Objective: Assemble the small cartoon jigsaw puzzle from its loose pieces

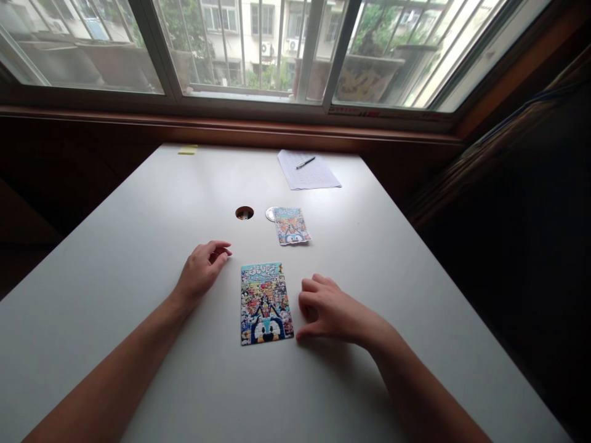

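Observation:
A colourful rectangular jigsaw puzzle (266, 304) lies flat on the white table, with a blue cartoon dog at its near end and lettering at its far end. My left hand (203, 267) rests to the left of its upper edge, fingers loosely bent and apart from the thumb, holding nothing. On the other side, my right hand (330, 311) is just beside the puzzle's right edge. Its fingers are curled, with a gap between them and the thumb, and nothing shows in it. Farther back lies a paper picture card (292, 226) with a similar design, its near edge slightly raised.
The white table (138, 246) reaches back toward a barred window (249, 49). A round cable hole (244, 213) opens in it, with a round silver cover (270, 213) partly under the card. Printed sheets (307, 175) carry a pen (305, 163). Yellow tape (188, 149) marks the far left edge.

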`<state>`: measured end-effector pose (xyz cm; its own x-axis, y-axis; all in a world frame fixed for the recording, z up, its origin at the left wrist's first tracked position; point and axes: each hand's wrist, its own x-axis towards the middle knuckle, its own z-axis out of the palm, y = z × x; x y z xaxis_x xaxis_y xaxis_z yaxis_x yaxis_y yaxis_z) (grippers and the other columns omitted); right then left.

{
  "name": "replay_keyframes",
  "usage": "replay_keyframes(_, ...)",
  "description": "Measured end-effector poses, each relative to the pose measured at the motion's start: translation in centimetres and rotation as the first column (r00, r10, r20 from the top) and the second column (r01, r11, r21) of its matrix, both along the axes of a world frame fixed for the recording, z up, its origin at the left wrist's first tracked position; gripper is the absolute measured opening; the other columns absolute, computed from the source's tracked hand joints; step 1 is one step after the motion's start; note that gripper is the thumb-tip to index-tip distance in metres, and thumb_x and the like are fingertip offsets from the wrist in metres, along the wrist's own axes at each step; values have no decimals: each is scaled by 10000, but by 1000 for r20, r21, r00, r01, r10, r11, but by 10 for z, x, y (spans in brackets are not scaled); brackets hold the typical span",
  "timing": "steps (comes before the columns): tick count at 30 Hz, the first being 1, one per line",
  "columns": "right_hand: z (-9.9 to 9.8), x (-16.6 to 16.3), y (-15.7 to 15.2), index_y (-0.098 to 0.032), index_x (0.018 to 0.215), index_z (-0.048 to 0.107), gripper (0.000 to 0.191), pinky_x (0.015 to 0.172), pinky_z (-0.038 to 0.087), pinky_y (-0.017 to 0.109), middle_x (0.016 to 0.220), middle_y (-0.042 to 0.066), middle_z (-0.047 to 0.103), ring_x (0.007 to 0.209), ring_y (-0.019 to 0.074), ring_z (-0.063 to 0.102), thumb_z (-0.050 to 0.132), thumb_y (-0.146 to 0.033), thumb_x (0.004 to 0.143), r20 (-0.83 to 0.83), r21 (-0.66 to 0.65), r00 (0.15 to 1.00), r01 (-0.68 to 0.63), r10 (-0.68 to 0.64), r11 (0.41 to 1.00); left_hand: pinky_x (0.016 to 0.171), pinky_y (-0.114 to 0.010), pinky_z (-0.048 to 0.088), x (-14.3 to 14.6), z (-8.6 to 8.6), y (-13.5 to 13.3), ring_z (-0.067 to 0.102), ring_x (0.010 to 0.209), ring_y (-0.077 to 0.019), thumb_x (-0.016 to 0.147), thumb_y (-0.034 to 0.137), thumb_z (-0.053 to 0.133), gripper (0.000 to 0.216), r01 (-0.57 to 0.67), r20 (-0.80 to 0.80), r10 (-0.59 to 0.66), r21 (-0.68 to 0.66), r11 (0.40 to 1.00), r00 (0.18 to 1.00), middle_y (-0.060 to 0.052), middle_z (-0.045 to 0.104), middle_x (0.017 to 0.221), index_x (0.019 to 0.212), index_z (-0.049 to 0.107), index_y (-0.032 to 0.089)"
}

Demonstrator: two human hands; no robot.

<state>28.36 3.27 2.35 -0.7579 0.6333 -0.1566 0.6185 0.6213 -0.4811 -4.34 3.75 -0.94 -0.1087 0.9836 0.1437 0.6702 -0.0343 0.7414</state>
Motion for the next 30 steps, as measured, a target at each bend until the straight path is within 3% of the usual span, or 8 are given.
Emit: replay_keyframes(30,-14,-23,-7,-195,719,569,445,744,357,342,892,45,573,879,211,469,701,-611,812,-36,130,998,51,-47,990,899,-387,498,7,2,-1,609,998,-234,928,342,500,271,90,-81,-87,36,995,993,-20,739,1008,1116,675,255)
